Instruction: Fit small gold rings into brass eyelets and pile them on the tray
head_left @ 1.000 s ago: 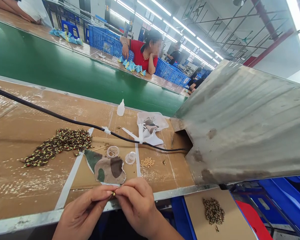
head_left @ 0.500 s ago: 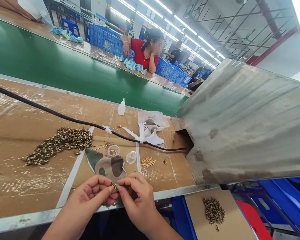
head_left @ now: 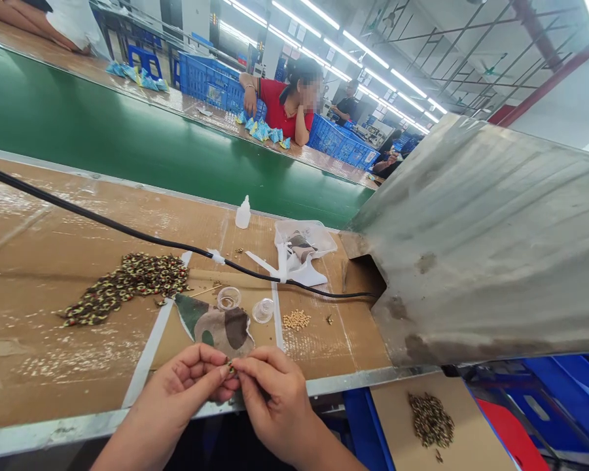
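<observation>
My left hand (head_left: pixel 189 386) and my right hand (head_left: pixel 275 392) meet at the near edge of the brown bench, fingertips pinched together on one tiny dark patterned piece (head_left: pixel 230 367). Just beyond them lies a camouflage cloth scrap (head_left: pixel 220 325). A long heap of the same patterned pieces (head_left: pixel 127 284) lies to the left. Two small clear cups (head_left: pixel 228 297) and a little pile of tan beads (head_left: pixel 296 319) sit behind the cloth.
A black cable (head_left: pixel 127 232) crosses the bench into a large metal chute (head_left: pixel 481 242) on the right. A glue bottle (head_left: pixel 243 213) and a clear tray (head_left: pixel 304 239) stand further back. Below right, a cardboard sheet (head_left: pixel 422 451) holds more pieces. A person in red leans beyond the green conveyor (head_left: pixel 127 144).
My hands stayed pinched together on the small piece, with the left fingers curling up more. The view shifted slightly, so the bench items sit a little further right.
</observation>
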A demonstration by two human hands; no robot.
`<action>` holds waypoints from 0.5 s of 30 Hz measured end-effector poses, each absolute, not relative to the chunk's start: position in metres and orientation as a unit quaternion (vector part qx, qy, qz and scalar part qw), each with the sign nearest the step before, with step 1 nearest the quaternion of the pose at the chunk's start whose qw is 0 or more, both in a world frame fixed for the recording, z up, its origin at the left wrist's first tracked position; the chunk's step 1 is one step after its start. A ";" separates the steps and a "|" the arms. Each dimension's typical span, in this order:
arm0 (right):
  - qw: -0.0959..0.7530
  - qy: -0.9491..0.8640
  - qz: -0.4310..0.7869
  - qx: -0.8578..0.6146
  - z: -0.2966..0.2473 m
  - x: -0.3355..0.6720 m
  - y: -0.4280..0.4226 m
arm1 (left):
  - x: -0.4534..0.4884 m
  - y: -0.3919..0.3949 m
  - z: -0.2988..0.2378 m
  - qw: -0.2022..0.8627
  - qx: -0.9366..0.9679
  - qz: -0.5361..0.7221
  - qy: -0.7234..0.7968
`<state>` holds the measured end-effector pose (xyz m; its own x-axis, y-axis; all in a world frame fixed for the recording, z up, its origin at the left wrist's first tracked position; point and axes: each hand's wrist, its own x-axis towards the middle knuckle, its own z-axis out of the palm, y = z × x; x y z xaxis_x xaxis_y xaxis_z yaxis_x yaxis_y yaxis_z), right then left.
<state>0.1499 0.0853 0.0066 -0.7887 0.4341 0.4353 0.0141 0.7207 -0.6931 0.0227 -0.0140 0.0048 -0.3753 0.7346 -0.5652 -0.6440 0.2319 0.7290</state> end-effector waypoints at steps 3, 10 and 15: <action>0.276 -0.861 0.386 -0.184 0.007 0.150 0.085 | 0.027 -0.015 0.005 0.541 0.069 0.631 0.552; 0.246 -0.847 0.426 -0.201 -0.003 0.152 0.092 | 0.042 -0.014 0.003 0.452 0.238 0.603 0.613; 0.258 -0.856 0.397 -0.206 0.000 0.161 0.101 | 0.037 -0.017 0.002 0.433 0.323 0.537 0.648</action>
<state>0.1608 0.1014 0.0004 -0.7816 0.5585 0.2780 0.1485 0.5993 -0.7866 0.0373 -0.0167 0.0016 -0.4173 0.8832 -0.2140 -0.0466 0.2144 0.9756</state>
